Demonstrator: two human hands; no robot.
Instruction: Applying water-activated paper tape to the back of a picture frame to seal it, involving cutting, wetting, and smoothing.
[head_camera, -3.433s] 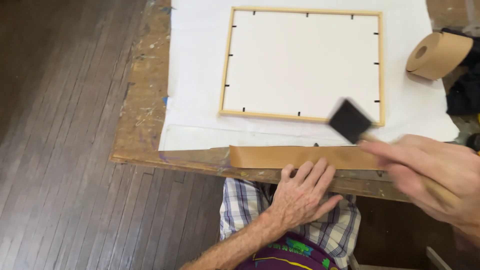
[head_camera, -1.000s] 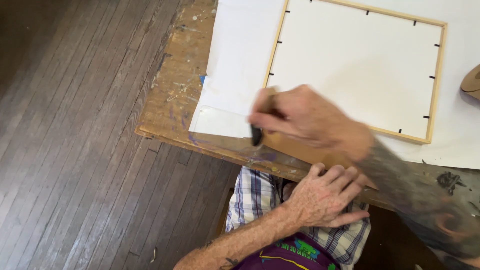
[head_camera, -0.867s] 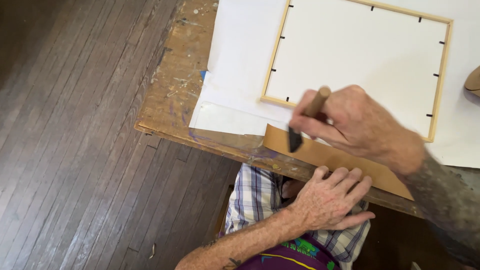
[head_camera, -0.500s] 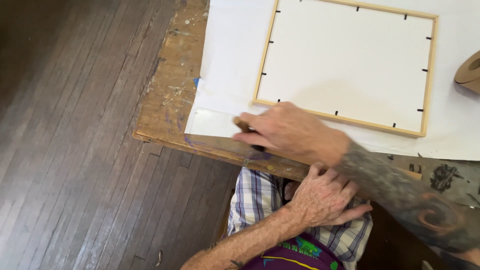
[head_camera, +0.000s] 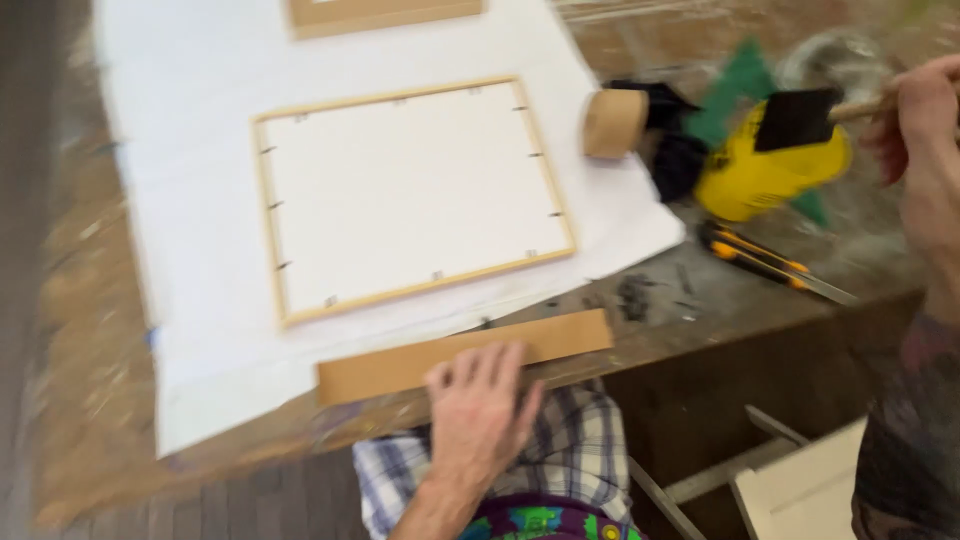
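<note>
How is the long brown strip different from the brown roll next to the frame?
The brown strip lies flat and long along the table edge; the brown roll is wound into a short round shape. The left hand presses the strip, while nothing touches the roll. The roll sits farther back, right of the frame. Both are the same tan brown.

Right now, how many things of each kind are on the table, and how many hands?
Hands: 2, left hand and right hand
Foam brush: 1
Brown paper strip: 1
Wooden frame: 1 whole
Tape roll: 1
Yellow container: 1
Utility knife: 1
White sheet: 1
Total: 9
</note>
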